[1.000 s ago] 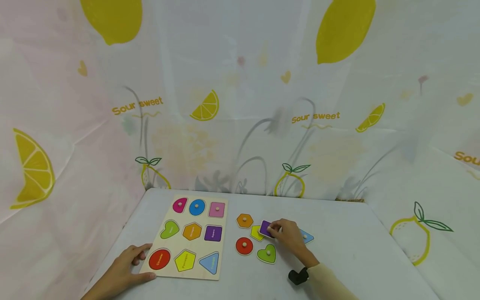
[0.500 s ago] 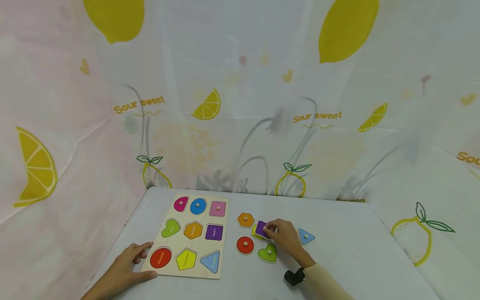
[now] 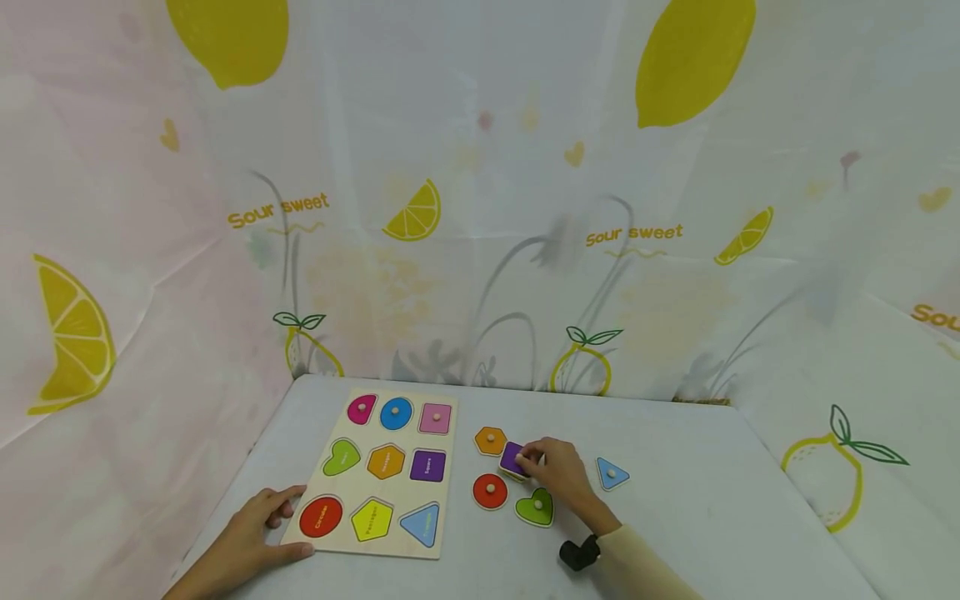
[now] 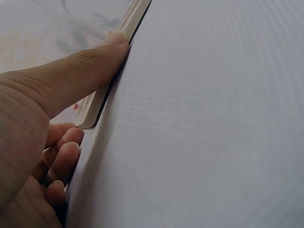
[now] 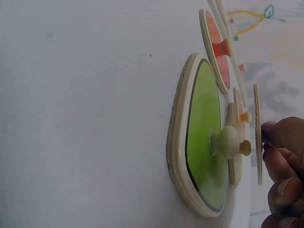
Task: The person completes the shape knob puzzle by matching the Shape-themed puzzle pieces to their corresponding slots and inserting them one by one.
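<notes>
At lower left, the board [image 3: 378, 475] is steadied by the left hand [image 3: 243, 546], thumb along its edge, fingers loosely curled. Mid-frame, the purple square [image 3: 512, 457] is pinched by the right hand [image 3: 557, 475], lifted over the yellow piece. Next, it probably must be aligned with its slot. The yellow piece is mostly hidden.

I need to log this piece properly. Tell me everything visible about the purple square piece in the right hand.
The purple square piece is a flat, thin tile that looks like wood, with a purple face and pale edge. The right hand pinches it at its right side, so any knob is hidden by the fingers. It is lifted and tilted, just right of the orange hexagon piece and above the red circle piece. In the right wrist view it shows edge-on as a thin pale slab.
</notes>
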Action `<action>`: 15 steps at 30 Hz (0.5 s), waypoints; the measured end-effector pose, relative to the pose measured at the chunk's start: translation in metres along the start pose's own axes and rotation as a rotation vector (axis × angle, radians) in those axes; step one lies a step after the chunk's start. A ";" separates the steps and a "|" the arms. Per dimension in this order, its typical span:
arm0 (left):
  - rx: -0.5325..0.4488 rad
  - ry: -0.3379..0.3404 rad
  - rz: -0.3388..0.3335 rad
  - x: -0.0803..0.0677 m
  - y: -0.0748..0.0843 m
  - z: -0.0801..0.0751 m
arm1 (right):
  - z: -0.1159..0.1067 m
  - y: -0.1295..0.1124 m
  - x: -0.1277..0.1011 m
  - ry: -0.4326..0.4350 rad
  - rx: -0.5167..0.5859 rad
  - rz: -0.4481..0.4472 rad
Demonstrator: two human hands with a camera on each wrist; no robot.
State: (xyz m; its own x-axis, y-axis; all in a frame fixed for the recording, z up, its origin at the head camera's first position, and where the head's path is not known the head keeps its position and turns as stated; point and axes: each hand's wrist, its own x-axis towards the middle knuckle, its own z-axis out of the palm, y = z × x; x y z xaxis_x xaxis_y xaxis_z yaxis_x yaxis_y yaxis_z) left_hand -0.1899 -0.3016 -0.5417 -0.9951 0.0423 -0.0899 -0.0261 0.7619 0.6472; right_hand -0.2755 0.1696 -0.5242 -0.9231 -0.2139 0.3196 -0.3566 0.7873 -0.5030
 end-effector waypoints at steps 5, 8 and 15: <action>-0.008 -0.004 -0.007 0.000 0.000 0.000 | 0.001 -0.007 0.001 -0.016 0.021 -0.017; -0.010 -0.003 -0.012 0.000 0.000 0.000 | 0.002 -0.011 0.001 -0.021 0.039 -0.030; -0.004 0.000 0.019 0.000 -0.002 0.001 | 0.006 -0.017 0.003 -0.022 0.051 -0.045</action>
State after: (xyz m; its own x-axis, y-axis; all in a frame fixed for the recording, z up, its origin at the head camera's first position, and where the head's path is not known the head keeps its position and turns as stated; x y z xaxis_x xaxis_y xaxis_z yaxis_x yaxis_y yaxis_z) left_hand -0.1897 -0.3025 -0.5440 -0.9954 0.0567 -0.0775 -0.0076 0.7581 0.6521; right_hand -0.2733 0.1515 -0.5195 -0.9088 -0.2611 0.3255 -0.4039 0.7462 -0.5292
